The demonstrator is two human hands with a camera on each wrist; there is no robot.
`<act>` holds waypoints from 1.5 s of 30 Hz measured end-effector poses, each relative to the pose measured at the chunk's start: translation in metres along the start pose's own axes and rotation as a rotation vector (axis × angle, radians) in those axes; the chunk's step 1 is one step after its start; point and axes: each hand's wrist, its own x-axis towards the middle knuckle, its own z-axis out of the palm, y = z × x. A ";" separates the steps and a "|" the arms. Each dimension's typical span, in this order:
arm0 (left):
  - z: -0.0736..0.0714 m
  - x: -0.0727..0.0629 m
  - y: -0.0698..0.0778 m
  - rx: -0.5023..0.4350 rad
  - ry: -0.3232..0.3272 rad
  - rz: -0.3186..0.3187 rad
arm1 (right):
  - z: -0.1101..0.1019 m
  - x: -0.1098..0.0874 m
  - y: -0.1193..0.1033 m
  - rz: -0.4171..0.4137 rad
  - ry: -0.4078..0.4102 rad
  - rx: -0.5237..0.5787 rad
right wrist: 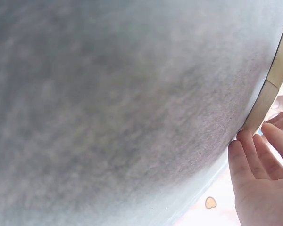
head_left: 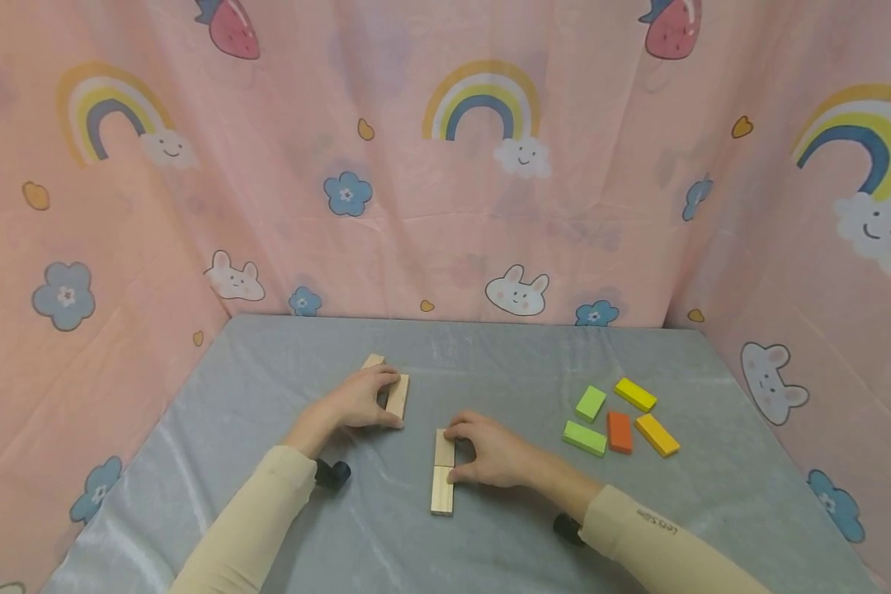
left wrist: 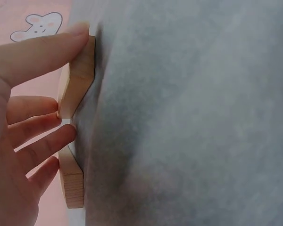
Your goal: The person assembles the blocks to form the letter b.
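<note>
The left hand (head_left: 360, 400), left of centre in the frame, pinches a plain block (head_left: 397, 398) between thumb and fingers, its grip spread along the block's length. The block is bare, pale wood, oblong and square-cornered, standing on a narrow side or lying flat, I cannot tell. A second plain block (head_left: 373, 360) sits just beyond the fingers; the left wrist view shows fine lines across its end.

At lower centre, two more plain blocks lie end to end, touching, in one nearly straight row: the far block (head_left: 444, 448) and the near block (head_left: 442, 491), which carries faint streaks of grain. The right hand (head_left: 490, 450) holds thumb and fingers moderately wide, fingertips at the far block's far end and thumb near the seam; whether it grips, I cannot tell.

Coloured blocks (head_left: 619, 432), green, yellow and orange-red, lie right of centre on the grey cloth (head_left: 505, 544).
</note>
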 end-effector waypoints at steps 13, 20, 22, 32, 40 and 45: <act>0.000 0.000 0.005 -0.018 0.018 0.002 | 0.002 0.000 0.002 -0.018 0.012 -0.010; 0.002 0.000 0.007 -0.023 0.027 0.006 | 0.002 0.000 0.001 -0.010 0.006 -0.008; 0.003 0.001 0.008 -0.020 0.033 0.011 | 0.002 -0.001 0.000 -0.007 0.005 -0.011; 0.002 0.001 0.018 -0.050 0.056 0.025 | 0.001 -0.002 -0.001 -0.015 0.007 -0.022; 0.004 0.004 0.022 -0.044 0.045 0.025 | 0.002 -0.003 -0.002 -0.005 0.007 -0.029; 0.004 0.006 0.026 -0.054 0.041 0.024 | 0.003 -0.004 -0.002 0.002 0.011 -0.040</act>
